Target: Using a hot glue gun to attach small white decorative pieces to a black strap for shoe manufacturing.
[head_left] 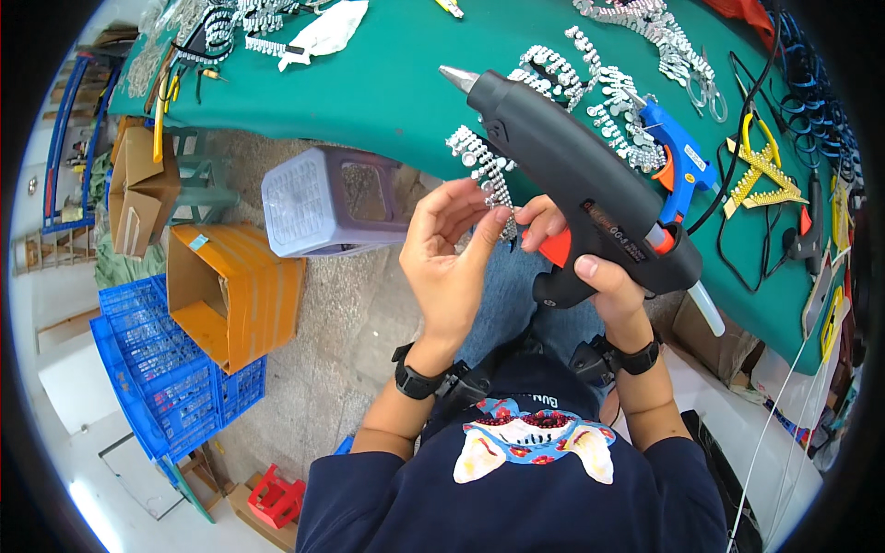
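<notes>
pinching a strip of silvery rhinestone trim (484,166) between the thumb and fingers of the left hand (450,253), at the near edge of the green table (313,101). pointing the strip's free end up and to the left, its long axis slanting down and rightward into the fingertips.

grasping a black glue gun (590,175) by its handle in the right hand (616,288), thumb at the rear. aiming its nozzle (458,79) up and to the left, past the strip's end; slanting along its long axis down to the pale glue stick (707,309) jutting from the back. reaching the right fingertips close to the strip; touching or apart, cannot tell.

at left, showing shaded brown inner walls through the leftward opening of an orange-brown cardboard box (263,290). just beside it, a latticed blue crate (175,369), contents too small to tell. farther up, a smaller cardboard box (143,189), interior hidden.
</notes>
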`<state>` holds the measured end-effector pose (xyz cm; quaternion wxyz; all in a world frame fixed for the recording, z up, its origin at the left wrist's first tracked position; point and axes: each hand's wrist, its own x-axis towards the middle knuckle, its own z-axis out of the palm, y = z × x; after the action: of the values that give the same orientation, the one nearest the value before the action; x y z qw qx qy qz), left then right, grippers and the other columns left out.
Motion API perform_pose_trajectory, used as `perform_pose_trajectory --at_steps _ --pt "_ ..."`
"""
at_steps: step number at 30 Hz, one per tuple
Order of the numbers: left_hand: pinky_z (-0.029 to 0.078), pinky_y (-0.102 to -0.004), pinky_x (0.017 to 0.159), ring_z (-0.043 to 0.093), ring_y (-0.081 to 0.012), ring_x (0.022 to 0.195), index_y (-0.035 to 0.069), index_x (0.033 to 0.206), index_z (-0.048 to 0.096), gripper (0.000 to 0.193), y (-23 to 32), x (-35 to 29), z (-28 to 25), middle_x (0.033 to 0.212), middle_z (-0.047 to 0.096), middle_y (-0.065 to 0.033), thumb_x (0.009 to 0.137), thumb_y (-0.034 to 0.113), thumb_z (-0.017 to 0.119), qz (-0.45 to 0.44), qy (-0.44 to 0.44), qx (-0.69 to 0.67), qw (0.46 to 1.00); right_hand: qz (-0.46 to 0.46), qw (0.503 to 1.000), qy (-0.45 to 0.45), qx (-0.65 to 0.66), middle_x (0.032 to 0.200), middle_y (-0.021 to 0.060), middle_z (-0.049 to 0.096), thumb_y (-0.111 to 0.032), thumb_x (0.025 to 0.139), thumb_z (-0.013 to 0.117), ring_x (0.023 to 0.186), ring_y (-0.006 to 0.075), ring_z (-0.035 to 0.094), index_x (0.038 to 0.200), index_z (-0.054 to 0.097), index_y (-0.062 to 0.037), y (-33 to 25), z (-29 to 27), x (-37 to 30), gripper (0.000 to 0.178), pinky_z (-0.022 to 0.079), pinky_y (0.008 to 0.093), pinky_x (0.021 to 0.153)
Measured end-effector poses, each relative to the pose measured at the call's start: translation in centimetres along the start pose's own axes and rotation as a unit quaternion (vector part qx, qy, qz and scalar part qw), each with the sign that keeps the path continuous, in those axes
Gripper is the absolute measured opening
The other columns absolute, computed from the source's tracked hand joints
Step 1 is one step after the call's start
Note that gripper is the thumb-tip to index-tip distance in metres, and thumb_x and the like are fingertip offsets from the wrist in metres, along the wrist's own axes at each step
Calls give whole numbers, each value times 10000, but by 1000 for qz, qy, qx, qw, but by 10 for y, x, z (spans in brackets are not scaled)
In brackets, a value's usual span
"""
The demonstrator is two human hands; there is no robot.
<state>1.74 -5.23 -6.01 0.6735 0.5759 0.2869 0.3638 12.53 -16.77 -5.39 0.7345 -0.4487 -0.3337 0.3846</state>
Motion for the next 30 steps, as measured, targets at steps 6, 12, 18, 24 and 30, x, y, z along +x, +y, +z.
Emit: perform_pose_trajectory --at_steps 6,12,18,24,30 --pt "522 -251 794 630 -141 904 -40 1059 565 265 4 10 -4 979 633 -100 817 -44 672 -6 27 -48 998 -13 999 29 30 959 159 633 -254 721 552 1096 273 531 1071 578 42 -4 4 4 460 404 436 979" --pt "518 -229 729 627 -118 836 -32 997 584 198 12 24 -12 927 637 -84 817 -54 664 1 50 -50 997 -31 998 14 -44 986 154 624 -222 737 565 1106 276 528 1159 538 30 -8 -15 -10 492 401 447 976" --pt "518 -232 757 628 -115 848 -25 972 596 179 14 31 -21 939 634 -74 809 -62 660 8 29 -40 999 28 997 12 -77 1052 153 627 -124 793 597 1057 243 578 1248 494 38 -23 -18 -28 494 430 430 950" --pt "512 -241 790 629 -124 872 -19 980 583 184 12 34 -28 960 636 -85 815 -57 657 -1 20 -20 1000 57 993 -12 -106 1065 158 626 -80 779 596 1008 232 600 1218 523 41 -20 -19 -29 461 446 408 930" --pt "514 -247 793 633 -139 917 -15 1021 549 246 14 25 -27 994 636 -110 814 -29 681 -49 3 -36 998 41 996 7 -73 1019 150 626 -128 748 557 1053 262 568 1185 528 31 -14 -15 -23 466 435 435 941"
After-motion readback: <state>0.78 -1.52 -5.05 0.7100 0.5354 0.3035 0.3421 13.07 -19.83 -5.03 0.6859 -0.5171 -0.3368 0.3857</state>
